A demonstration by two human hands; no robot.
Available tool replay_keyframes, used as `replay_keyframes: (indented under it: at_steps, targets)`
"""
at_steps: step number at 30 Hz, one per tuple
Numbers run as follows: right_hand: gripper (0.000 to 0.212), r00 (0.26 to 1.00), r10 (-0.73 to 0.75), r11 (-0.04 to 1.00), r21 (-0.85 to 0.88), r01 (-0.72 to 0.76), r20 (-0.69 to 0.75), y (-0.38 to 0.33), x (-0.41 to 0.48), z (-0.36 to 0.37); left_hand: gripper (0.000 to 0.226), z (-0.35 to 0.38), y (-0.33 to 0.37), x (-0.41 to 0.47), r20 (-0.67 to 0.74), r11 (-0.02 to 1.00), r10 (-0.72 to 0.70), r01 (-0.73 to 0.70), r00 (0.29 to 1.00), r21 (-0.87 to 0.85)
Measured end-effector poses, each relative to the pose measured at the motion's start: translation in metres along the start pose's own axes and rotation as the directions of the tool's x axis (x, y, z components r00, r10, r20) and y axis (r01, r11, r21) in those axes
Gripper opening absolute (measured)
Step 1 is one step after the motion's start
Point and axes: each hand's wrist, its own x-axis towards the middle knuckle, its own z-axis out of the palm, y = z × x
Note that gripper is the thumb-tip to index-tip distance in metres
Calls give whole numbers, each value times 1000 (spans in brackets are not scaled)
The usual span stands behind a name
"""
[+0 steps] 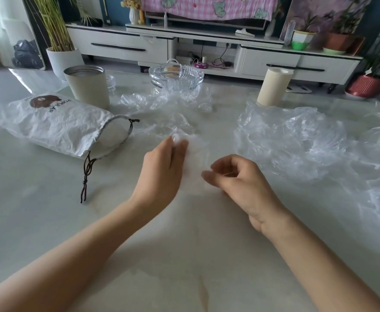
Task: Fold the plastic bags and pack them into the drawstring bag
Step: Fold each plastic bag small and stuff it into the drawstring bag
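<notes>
Pale marble table (49, 221), living room behind. Left hand (164, 163): fingers (180, 144) straight and together, tips pressing on a clear plastic bag (195, 147). Right hand (241, 179): fingers curled, thumb against forefinger; any film pinched between them cannot be told. Drawstring bag (58, 124) lies left of the left fingers, mouth open towards them. More plastic bags (297, 140) are heaped right of the right fingers.

Soft daylight, wide-angle warp (edges esp.)
</notes>
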Motion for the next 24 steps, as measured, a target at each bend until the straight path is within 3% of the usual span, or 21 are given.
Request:
replay_keyframes:
  at_steps: [2, 4, 6, 9, 13, 16, 19, 22, 24]
  targets:
    - [55, 986, 87, 945, 300, -127, 144, -3, -1, -6, 39, -1, 1, 3, 58, 996, -58, 62, 997, -66]
    - [64, 953, 82, 877, 432, -208, 292, -7, -3, -4, 36, 0, 6, 2, 138, 980, -106, 127, 985, -156]
    - [56, 948, 65, 882, 427, -201, 312, -2, -1, 3, 35, 3, 9, 0, 211, 966, -137, 178, 968, -190]
    - [33, 969, 85, 848, 494, -192, 230, 3, 4, 7, 36, 3, 12, -2, 283, 934, -174, 249, 943, -256]
    - [15, 986, 42, 829, 545, -126, 164, 3, 8, 3, 18, -5, 17, 0, 522, 766, -249, 495, 816, -410]
    - [36, 993, -17, 877, 479, -43, 120, 3, 9, 1, 25, -10, 14, 5, 623, 591, -305, 656, 720, -469]
    - [54, 988, -130, 949, 299, 100, 83, 4, 8, 2, 32, -10, 9, 6, 669, 468, -348, 740, 657, -483]
    - [58, 962, -269, 961, 81, 264, 57, 8, 7, 2, 30, -9, 8, 8, 654, 380, -397, 764, 644, -521]
    - [48, 932, -355, 934, -19, 357, 70, 10, 8, 3, 25, -8, 9, 7, 615, 413, -423, 746, 665, -522]
